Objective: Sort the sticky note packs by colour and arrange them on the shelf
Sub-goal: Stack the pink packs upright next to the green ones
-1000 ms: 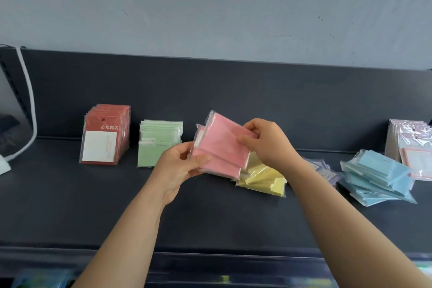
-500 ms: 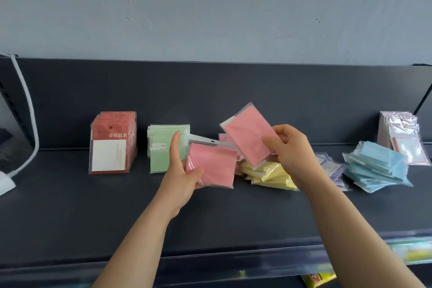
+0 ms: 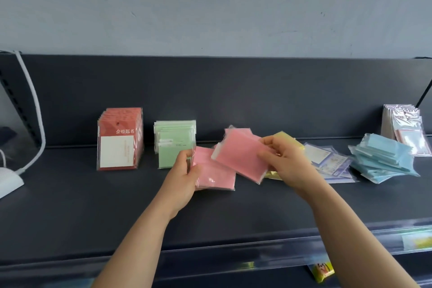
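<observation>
Gripping pink pack (image 3: 215, 176) in left hand (image 3: 184, 175), centre of frame, thumb on its front; lower edge at or just above shelf (image 3: 93, 206), cannot tell if touching. Pinching second pink pack (image 3: 240, 159) in right hand (image 3: 285, 163) by its right edge, tilted, overlapping upper right corner of the first. More pink (image 3: 236, 131) just behind both. Yellow pile (image 3: 288, 139) right of centre, mostly hidden behind right hand. Left of centre: green stack (image 3: 175, 145) upright, red stack (image 3: 119, 142) upright further left, apart from it. Right side: purple packs (image 3: 327, 161) lying flat, blue pile (image 3: 383, 159) loose just beside them, notepads (image 3: 404, 128) leaning at far right. White cable (image 3: 35, 110) at left edge
</observation>
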`<state>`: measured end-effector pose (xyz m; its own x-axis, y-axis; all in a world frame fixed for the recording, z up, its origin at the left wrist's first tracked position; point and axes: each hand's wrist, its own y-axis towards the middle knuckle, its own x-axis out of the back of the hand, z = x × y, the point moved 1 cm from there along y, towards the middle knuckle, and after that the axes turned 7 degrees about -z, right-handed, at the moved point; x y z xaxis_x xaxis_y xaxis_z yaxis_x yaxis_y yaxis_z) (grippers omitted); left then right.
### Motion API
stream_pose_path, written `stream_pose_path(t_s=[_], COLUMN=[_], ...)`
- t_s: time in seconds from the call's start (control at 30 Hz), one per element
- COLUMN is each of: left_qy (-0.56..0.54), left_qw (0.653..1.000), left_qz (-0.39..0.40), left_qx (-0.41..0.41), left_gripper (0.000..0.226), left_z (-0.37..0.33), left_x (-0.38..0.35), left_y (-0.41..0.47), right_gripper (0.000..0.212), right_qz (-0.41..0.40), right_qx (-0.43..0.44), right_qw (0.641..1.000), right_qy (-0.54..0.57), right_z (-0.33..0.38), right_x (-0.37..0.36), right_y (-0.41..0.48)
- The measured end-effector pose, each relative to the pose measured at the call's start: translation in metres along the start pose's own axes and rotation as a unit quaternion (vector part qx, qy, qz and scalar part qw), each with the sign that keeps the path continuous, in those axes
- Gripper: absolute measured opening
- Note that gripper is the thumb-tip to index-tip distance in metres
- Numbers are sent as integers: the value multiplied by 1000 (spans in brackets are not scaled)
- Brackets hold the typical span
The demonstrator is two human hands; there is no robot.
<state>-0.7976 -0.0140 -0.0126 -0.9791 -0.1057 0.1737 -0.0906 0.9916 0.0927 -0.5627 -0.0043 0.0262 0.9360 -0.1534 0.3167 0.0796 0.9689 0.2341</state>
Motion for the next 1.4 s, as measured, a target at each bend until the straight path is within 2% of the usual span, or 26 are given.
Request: stream_pose_path(t_s=[0.13,0.27,0.33,0.4,0.5,0.57,0.63,0.77,0.87,0.93,1.0,1.13,1.27,1.4], left_qy=[-35,-94,-50,14,32,-3,-60,-76,-84,-83,-85,-89,-90,-106], left_qw=[999,994,998,999,999,999,996,993,990,989,988,988,985,979], left_qz=[13,46,49,29,-15,-45,-61,-83,-97,-109,-115,-114,-141,-172], left_qx=[15,31,2,-23,-25,-5,24,48,52,52,55,58,48,40], left_gripper=[23,16,20,32,29,28,30,32,34,34,36,36,33,28], left_z=[-4,-10,-9,-7,-5,-3,-2,-1,0,0,1,2,4,5], left_x=[-3,-9,-10,-10,-6,1,9,17,20,23,25,24,32,37], left_y=[-2,-7,-6,-4,0,3,7,13,15,16,18,18,21,25], right_gripper=[14,10,7,10,13,17,32,63,68,70,69,47,51,46], right_qz=[53,9,-16,-23,-34,-68,-76,31,104,104,87,99,97,169], right_qx=[19,33,31,30,49,82,106,102,86,84,61,32,78,135], right_qw=[995,994,995,994,990,976,952,893,866,864,883,893,893,898], right_qy=[-78,-100,-98,-101,-129,-192,-277,-438,-481,-485,-457,-438,-432,-384], right_z=[-3,-4,-6,-8,-5,-2,3,7,3,0,2,7,17,8], right_x=[-8,-25,-35,-43,-42,-31,-20,-19,-29,-31,-32,-34,-28,-25], right_y=[0,1,0,0,4,13,26,50,57,60,63,65,43,7])
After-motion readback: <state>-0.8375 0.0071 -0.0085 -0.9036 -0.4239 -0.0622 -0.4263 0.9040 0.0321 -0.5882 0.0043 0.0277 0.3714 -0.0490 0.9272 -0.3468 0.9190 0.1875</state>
